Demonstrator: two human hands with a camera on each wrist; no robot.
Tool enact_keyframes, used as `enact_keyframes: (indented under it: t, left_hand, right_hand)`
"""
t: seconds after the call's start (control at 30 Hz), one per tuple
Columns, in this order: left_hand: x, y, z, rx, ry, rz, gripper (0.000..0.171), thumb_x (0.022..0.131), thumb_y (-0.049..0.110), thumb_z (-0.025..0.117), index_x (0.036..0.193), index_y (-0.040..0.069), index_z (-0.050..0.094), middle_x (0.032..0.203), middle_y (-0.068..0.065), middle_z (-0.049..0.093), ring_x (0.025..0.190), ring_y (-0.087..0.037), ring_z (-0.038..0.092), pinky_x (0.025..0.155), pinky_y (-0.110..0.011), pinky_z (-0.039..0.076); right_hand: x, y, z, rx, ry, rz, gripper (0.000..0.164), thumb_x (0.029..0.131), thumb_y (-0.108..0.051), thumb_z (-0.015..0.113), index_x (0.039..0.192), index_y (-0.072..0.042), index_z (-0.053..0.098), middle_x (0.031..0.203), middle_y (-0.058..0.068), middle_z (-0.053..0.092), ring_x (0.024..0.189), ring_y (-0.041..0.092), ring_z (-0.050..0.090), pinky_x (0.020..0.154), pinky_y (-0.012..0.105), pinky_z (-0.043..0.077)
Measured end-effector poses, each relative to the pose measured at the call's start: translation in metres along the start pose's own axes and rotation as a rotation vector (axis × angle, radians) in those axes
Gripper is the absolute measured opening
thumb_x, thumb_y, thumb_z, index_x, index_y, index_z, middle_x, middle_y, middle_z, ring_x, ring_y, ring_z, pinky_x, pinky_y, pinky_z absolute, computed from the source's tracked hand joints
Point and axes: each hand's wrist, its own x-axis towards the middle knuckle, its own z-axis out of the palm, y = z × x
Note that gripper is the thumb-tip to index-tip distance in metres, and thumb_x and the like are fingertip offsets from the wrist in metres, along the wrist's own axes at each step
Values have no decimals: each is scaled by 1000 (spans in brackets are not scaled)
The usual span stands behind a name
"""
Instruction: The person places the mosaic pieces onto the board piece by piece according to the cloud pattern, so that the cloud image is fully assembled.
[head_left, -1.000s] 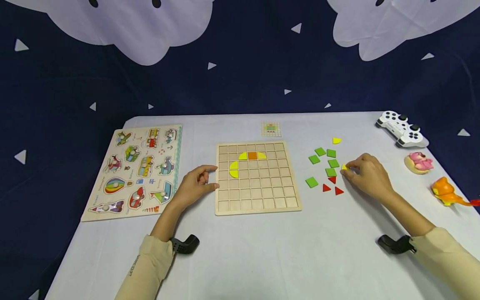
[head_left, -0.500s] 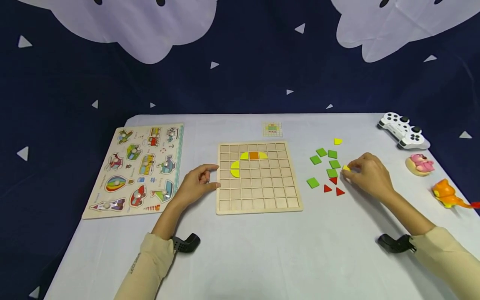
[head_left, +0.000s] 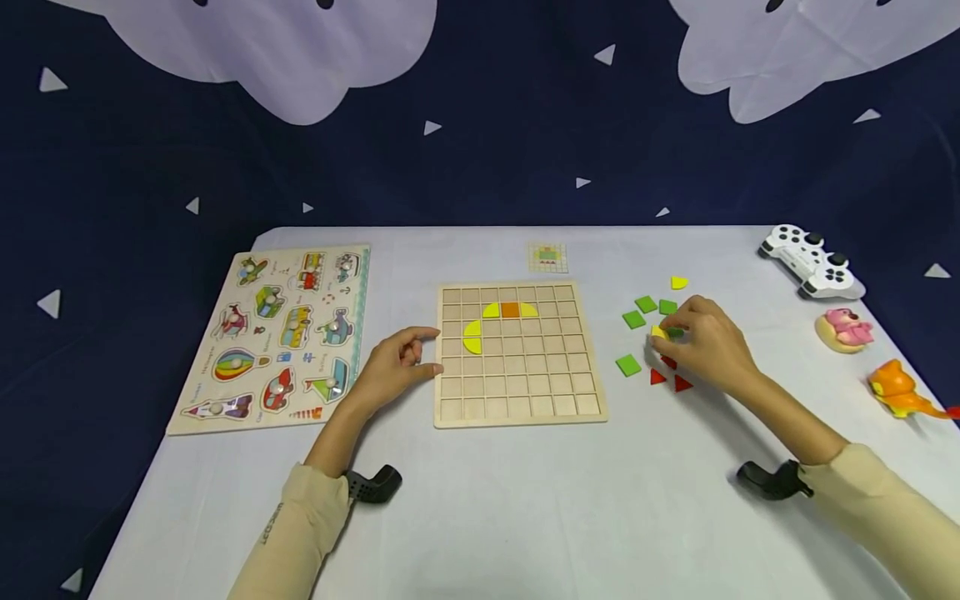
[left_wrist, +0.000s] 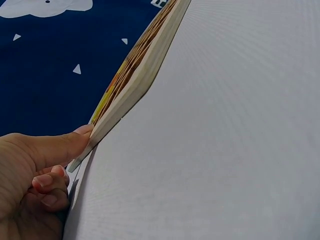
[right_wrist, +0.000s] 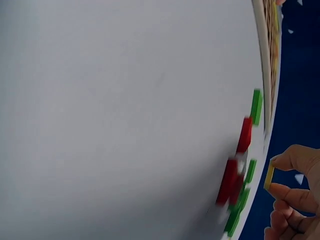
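While the left hand [head_left: 393, 367] is minding the gridded wooden board [head_left: 521, 422], thumb and index finger spread and resting along its left edge, the right hand [head_left: 708, 346] is doing the busy part. It's pinching a small yellow piece [head_left: 657, 332] between thumb and finger, a pretty narrow hold, among the loose green squares [head_left: 628, 365] right of the board. Going by the right wrist view, the piece is looking lifted, though the fingertips are hiding part of its shape.

So I'm reading this as a carry step. The board is already holding an orange square [head_left: 510, 310] with yellow curved pieces [head_left: 529, 310] on both sides, plus a yellow half-round [head_left: 474, 328] nearer and further left. Next move, imo, is calling for keeping the held piece clear of the greens and the red triangles [head_left: 657, 377], and turning it to suit its cell. A little pattern card [head_left: 548, 257] is lying past the board's far edge, too tiny for me to read properly.

Compared with half a second ago, the right hand is sitting further left, bringing its piece from the right side of the greens in among them and covering some. Left hand and board are basically staying put.
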Motion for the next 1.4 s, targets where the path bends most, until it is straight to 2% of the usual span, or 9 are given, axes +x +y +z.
enact_keyframes:
  t: [0.27, 0.53, 0.87, 1.03, 1.07, 1.2, 1.4]
  left_hand:
    - [1, -1, 0, 13, 8, -7, 52, 84, 7, 77, 132, 1, 58, 79, -1, 41, 67, -11, 36, 62, -23, 32]
    - [2, -1, 1, 6, 16, -12, 52, 83, 6, 78, 131, 1, 59, 79, -3, 42, 65, -11, 35, 59, -22, 31]
    - [1, -1, 0, 14, 13, -21, 52, 83, 7, 77, 132, 2, 59, 78, -2, 42, 66, -13, 36, 61, -23, 32]
    - [1, 0, 0, 11, 8, 0, 53, 84, 7, 78, 132, 1, 59, 79, -2, 42, 67, -12, 36, 62, -23, 32]
    - [0, 4, 0, 12, 6, -2, 53, 84, 6, 77, 133, -1, 58, 79, -4, 42, 67, -13, 35, 62, -23, 32]
    - [0, 5, 1, 8, 6, -7, 54, 84, 5, 77, 134, -3, 57, 80, -6, 42, 67, -14, 35, 62, -24, 31]
    - [0, 0, 0, 21, 11, -7, 52, 84, 7, 77, 132, 2, 59, 79, -3, 42, 66, -13, 35, 62, -24, 32]
  right_hand:
    - [13, -25, 13, 84, -43, -46, 27, 83, -17, 78, 98, 6, 74, 94, 14, 57, 88, 28, 52, 72, 41, 43]
    - [29, -50, 34, 151, -40, -135, 24, 82, -16, 79, 95, 3, 75, 90, 12, 58, 83, 25, 50, 70, 36, 43]
    - [47, -74, 50, 173, -89, -148, 23, 83, -16, 79, 97, 2, 76, 94, 11, 58, 85, 26, 50, 70, 36, 42]
    - [53, -80, 56, 178, -110, -146, 24, 83, -18, 79, 98, 1, 77, 95, 10, 59, 87, 25, 51, 70, 36, 43]
    - [54, -82, 58, 178, -115, -155, 24, 83, -18, 79, 97, 1, 77, 94, 9, 59, 87, 25, 51, 71, 36, 43]
    - [58, -85, 65, 167, -145, -158, 22, 84, -18, 79, 96, 0, 77, 92, 8, 58, 86, 22, 50, 72, 36, 44]
    - [59, -88, 69, 190, -165, -128, 20, 86, -15, 77, 98, 1, 77, 93, 10, 60, 88, 24, 52, 76, 39, 45]
